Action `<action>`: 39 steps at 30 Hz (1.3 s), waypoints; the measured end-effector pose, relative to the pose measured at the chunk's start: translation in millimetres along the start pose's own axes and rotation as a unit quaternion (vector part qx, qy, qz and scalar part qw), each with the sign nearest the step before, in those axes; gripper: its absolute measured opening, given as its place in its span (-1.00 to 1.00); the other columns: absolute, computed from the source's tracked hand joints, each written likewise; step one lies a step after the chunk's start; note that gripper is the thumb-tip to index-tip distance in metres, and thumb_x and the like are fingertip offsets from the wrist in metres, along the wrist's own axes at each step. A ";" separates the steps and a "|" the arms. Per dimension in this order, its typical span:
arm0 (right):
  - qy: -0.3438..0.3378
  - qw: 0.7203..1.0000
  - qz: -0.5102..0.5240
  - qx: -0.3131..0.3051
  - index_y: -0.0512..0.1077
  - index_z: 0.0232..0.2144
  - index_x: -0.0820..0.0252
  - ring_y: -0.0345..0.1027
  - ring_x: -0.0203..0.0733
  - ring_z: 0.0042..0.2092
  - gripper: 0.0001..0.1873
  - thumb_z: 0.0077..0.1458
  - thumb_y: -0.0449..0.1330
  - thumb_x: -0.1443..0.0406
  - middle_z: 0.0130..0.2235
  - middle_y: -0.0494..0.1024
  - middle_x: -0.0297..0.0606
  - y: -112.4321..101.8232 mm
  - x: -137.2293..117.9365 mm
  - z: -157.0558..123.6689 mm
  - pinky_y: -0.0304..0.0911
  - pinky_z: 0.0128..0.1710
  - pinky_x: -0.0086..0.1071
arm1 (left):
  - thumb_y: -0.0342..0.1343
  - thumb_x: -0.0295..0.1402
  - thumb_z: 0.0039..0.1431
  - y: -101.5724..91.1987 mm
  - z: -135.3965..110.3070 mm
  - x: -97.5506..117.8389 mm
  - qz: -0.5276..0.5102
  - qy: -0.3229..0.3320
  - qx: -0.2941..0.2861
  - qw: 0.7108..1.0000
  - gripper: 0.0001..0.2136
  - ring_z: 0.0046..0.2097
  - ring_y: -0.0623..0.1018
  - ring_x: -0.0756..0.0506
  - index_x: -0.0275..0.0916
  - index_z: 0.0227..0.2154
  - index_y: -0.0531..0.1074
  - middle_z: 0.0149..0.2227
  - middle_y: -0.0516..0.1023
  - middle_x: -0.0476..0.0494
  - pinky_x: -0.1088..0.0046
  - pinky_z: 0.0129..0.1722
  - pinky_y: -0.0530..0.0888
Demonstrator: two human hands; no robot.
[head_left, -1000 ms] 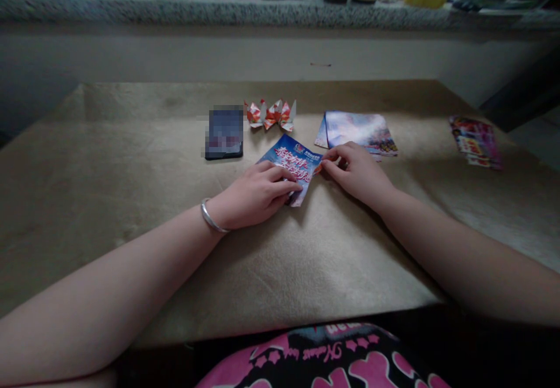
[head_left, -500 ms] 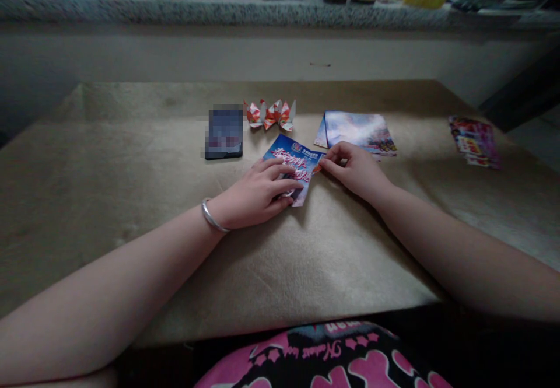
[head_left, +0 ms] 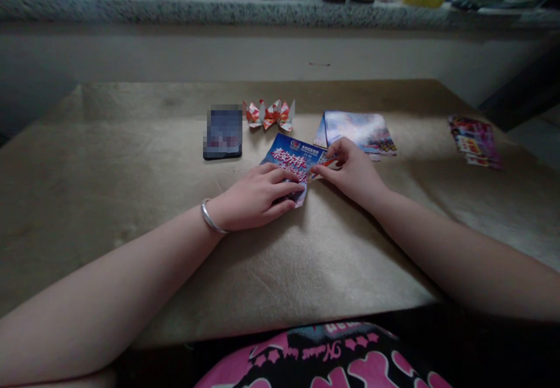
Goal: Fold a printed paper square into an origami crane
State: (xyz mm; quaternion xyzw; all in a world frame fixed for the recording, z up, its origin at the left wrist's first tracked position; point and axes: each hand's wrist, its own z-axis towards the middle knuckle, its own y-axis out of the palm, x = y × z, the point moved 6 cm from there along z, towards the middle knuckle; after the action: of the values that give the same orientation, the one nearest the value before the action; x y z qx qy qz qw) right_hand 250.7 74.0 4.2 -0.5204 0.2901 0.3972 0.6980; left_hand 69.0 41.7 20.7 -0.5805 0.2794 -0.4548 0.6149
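Note:
A blue printed sheet of paper [head_left: 286, 151] with red and white lettering lies on the table in front of me. Across its lower part my left hand [head_left: 266, 192] rests flat, fingers stretched out and pressing it down. At the sheet's right side my right hand [head_left: 347, 169] pinches its edge between thumb and forefinger. That edge is lifted or turned over, showing a strip of orange and pale print. How the paper is folded underneath cannot be seen.
Behind the sheet stand orange-and-white folded paper figures [head_left: 270, 115]. A dark phone-like slab [head_left: 224, 134], partly blurred, lies to their left. More printed sheets [head_left: 363, 131] are at the right, and colourful paper strips [head_left: 473, 142] lie farther right. A granite sill [head_left: 262, 11] runs behind the table [head_left: 131, 201].
My right hand has shifted slightly left with the pinched edge, and more of the orange and pale strip shows. My left hand stays almost in place on the sheet.

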 end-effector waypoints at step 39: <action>-0.193 0.968 -0.132 -0.089 0.42 -0.45 0.14 0.30 -0.31 -0.45 -0.89 0.02 0.25 0.23 -0.45 0.50 -0.34 4.7 -38.4 -20.4 0.18 -0.47 -0.43 | 0.19 0.13 -0.02 -1.6 -5.2 -7.8 -0.021 0.020 0.116 0.993 0.02 0.37 -0.03 -0.39 -0.25 0.34 -0.23 0.33 -0.11 -0.54 -0.06 0.28 0.14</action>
State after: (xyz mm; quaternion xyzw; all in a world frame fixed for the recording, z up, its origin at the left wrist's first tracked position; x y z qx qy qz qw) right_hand 227.1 45.5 27.4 -0.5280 0.0418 0.4187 0.7377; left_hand 60.7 46.4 19.9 -0.5013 0.2250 -0.5086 0.6629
